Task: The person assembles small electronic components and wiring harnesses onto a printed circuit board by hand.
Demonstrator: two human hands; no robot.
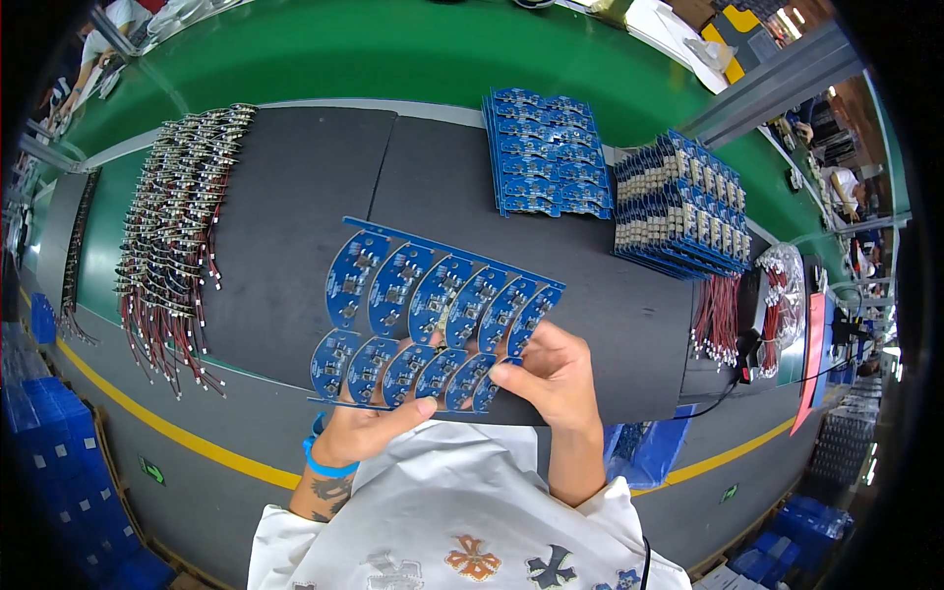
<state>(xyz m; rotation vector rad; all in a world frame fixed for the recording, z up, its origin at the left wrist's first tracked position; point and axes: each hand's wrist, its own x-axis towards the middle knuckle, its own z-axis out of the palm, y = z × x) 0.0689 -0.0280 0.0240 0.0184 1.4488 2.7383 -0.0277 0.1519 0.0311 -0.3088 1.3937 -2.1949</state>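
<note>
Between my two hands I hold a blue circuit board panel (433, 317), tilted above the dark work mat. Two rows of curved boards make it up, joined by narrow strips along its far and near edges. My left hand (372, 429) grips the near edge, thumb on top and fingers mostly hidden beneath. At the right end, my right hand (553, 379) pinches the panel with its thumb on the face and its fingers behind. A blue band (324, 450) circles my left wrist.
Stacked blue board panels (551, 157) lie at the mat's far side, beside another stack with white connectors (683, 206). Rows of small boards with dark red wires (177, 236) line the left. Wire bundles (718, 320) and a clear plastic bag (782, 295) sit at the right.
</note>
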